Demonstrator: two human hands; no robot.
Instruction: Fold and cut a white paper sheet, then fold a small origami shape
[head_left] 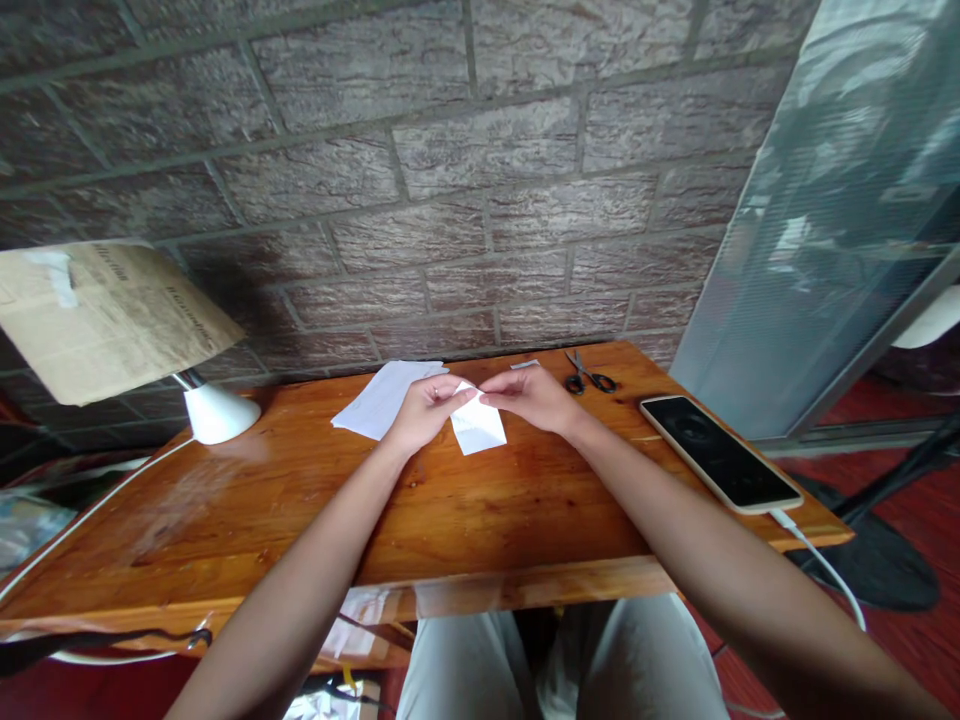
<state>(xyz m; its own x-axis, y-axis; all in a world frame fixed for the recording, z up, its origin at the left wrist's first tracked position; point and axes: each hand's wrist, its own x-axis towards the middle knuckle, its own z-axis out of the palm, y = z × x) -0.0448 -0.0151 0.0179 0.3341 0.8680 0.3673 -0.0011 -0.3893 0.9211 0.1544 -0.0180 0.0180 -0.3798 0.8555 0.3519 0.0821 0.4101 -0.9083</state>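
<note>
A small folded piece of white paper (480, 432) is held up over the middle of the desk. My left hand (429, 408) pinches its upper left edge between thumb and fingers, and a ring shows on one finger. At the upper right edge, my right hand (531, 394) pinches the same paper, with the fingertips of both hands close together. Behind my left hand lies a stack of white sheets (386, 397). Scissors (589, 375) with black handles rest to the right of my right hand. A small pale strip (524, 364) lies just behind that hand.
A wooden desk (487, 515) stands against a brick wall (487, 190). To the left is a lamp (214, 410) with a paper-covered shade. A phone (720, 452) with a charging cable (821, 560) lies at the right edge. Beyond it is a translucent panel (780, 250).
</note>
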